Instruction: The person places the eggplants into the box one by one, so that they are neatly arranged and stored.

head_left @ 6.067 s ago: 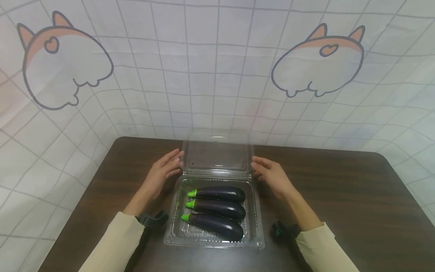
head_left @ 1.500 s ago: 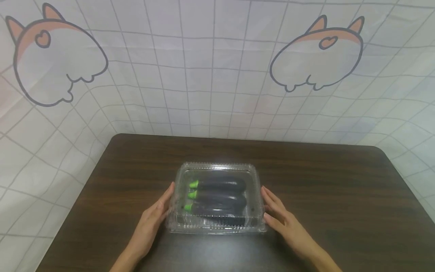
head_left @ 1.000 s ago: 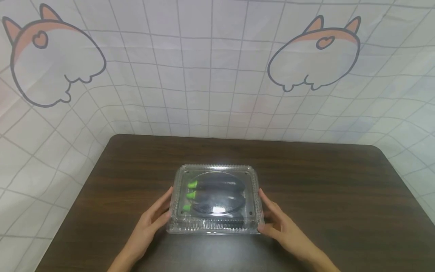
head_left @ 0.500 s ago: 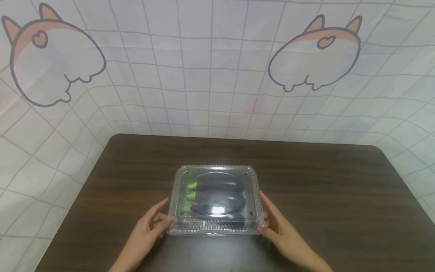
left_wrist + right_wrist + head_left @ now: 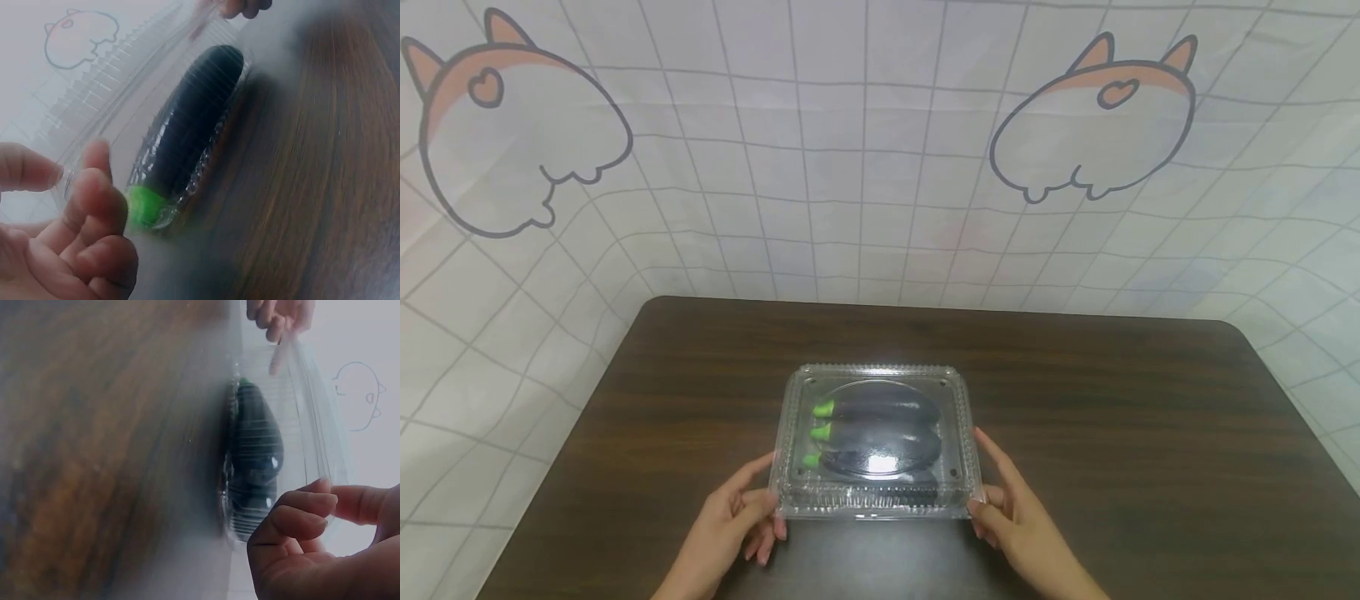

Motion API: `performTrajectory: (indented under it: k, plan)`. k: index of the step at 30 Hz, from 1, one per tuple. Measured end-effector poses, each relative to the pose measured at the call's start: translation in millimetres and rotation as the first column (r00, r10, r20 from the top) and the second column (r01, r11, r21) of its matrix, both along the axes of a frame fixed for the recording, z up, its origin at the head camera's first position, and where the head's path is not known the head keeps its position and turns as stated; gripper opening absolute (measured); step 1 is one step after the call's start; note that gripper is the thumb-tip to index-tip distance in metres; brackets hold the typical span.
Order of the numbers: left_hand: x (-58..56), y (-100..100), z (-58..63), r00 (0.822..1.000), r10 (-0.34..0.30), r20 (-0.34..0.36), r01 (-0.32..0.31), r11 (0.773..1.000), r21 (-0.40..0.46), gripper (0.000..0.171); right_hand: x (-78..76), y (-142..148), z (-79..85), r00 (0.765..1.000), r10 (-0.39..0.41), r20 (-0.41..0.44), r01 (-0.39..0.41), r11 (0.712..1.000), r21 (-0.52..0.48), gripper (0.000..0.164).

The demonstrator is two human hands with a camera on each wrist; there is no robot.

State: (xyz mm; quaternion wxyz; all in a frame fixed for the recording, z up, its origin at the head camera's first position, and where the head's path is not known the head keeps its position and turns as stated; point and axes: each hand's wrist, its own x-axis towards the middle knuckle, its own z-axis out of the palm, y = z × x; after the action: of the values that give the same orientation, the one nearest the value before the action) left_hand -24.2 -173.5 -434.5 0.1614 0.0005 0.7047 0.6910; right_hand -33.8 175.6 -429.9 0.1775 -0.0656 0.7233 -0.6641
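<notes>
A clear plastic clamshell container (image 5: 880,498) sits on the table with its lid down over several parts of its contents: three dark purple eggplants (image 5: 883,437) with green caps, lying side by side. At the near left corner, my left hand (image 5: 722,525) pinches the rim between thumb and fingers; the left wrist view shows that hand (image 5: 81,231) with an eggplant (image 5: 194,119) behind the clear wall. My right hand (image 5: 1022,521) pinches the near right corner, and the right wrist view has it (image 5: 306,537) thumb against fingertips at the rim. Whether the lid is fully latched I cannot tell.
The dark wood-grain table (image 5: 1112,417) extends around the container on all sides. Behind it hangs a white grid-patterned cloth (image 5: 850,167) with cartoon animal prints, curving round both sides.
Six seconds ago the lid stood open behind the eggplants; now it covers them. Over the last second both hands slid nearer along the sides to the front corners. The container stayed almost still.
</notes>
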Motion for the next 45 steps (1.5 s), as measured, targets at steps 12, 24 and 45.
performTrajectory:
  k: [12, 24, 45]
  plan:
    - [1.3, 4.5, 0.7, 0.999, 0.046, 0.023, -0.047, 0.997, 0.061, 0.058, 3.2, 0.1, 0.0, 0.997, -0.002, 0.080, 0.010, 0.996, -0.094, 0.075]
    - [0.5, 8.4, -1.5, 0.990, 0.125, -0.059, -0.118, 0.987, 0.106, 0.056, 5.1, -6.1, 1.6, 0.991, -0.063, 0.115, 0.075, 0.992, -0.101, 0.075]
    - [-1.7, 17.8, 1.7, 0.986, 0.167, -0.002, -0.167, 0.984, 0.058, 0.058, 6.9, -6.3, -2.1, 0.987, -0.155, 0.037, 0.157, 0.985, -0.077, 0.065]
